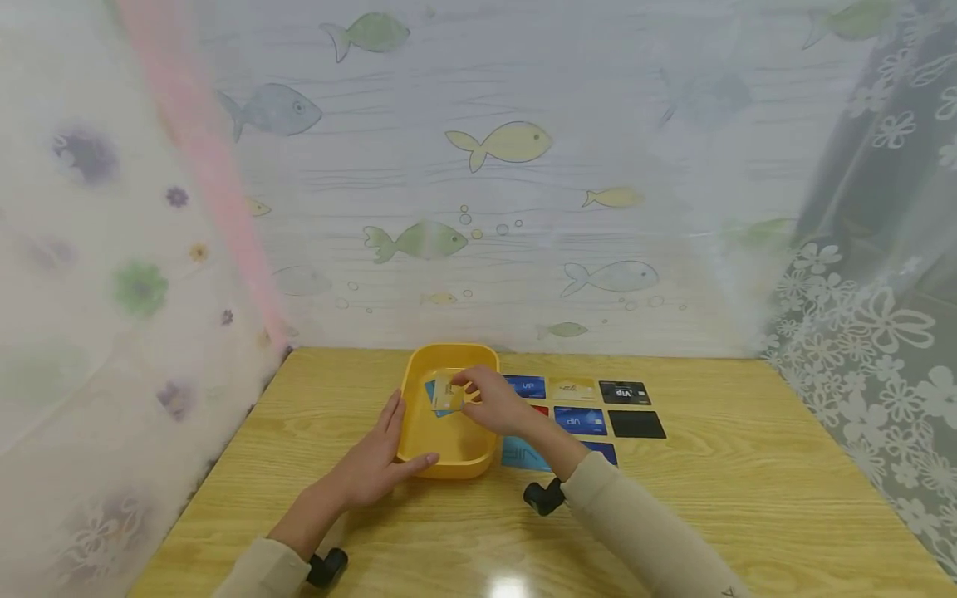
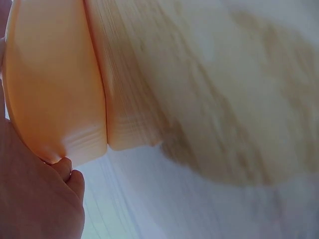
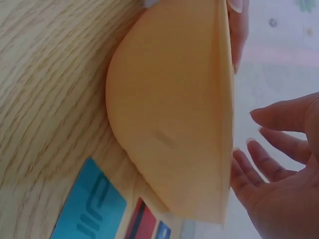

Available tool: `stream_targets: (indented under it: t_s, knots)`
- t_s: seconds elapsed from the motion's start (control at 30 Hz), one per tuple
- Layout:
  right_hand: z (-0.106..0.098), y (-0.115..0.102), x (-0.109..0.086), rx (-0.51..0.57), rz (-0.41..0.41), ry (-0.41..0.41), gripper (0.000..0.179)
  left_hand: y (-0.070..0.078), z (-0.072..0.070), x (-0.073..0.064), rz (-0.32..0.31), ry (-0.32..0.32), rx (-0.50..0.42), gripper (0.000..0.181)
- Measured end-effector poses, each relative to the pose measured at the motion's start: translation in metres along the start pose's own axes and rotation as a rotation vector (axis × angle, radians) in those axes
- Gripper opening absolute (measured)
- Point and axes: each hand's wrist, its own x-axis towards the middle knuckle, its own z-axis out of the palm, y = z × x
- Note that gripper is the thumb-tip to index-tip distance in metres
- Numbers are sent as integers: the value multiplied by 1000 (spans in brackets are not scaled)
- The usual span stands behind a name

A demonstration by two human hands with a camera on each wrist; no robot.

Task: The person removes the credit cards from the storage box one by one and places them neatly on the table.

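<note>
A yellow plastic tub (image 1: pixel 449 444) stands on the table. My left hand (image 1: pixel 368 465) holds it at the near left corner, fingers along the left wall and thumb over the near rim. In the left wrist view, curled fingers (image 2: pixel 75 181) touch the outer wall. Inside the tub, a gold card (image 1: pixel 449 392) lies over blue card edges (image 1: pixel 431 390). Above the tub's right rim, my right hand (image 1: pixel 497 403) has its fingers by the gold card. The right wrist view shows that hand (image 3: pixel 279 184) with thumb and fingers spread apart and nothing visible between them.
Right of the tub, several cards lie in rows: a gold card (image 1: pixel 571 389), a black VIP card (image 1: pixel 626 393), a plain black card (image 1: pixel 637 424), a blue VIP card (image 1: pixel 580 421), and a light-blue card (image 1: pixel 522 453). My right forearm partly covers some. A fish-patterned curtain (image 1: pixel 508 249) hangs behind.
</note>
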Motion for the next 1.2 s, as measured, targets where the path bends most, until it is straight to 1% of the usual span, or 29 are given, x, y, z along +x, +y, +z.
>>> stream_targets:
  t_s: [0.1,0.27,0.47,0.53,0.77,0.87,1.03,1.2]
  knots:
    - [6,0,6,23,24,6,40,0,-1,0,4,0,-3,117]
    - [19,5,19,18,92,25,44,2,-3,-1,18,-9,-4,113]
    - [35,11,37,3,138,101,50,4,-5,-1,14,-13,7,113]
    - [40,13,41,3,165,123,52,5,-5,-1,15,-16,12,113]
    - [55,24,52,-95,222,192,64,5,-5,-1,13,-9,27,112]
    - [59,28,55,-116,261,190,68,5,-4,-2,10,-6,20,112]
    - [62,31,59,-106,346,159,70,5,-4,-3,3,-6,7,113]
    - [63,31,63,-93,383,163,69,5,-5,-3,-9,-2,-4,114]
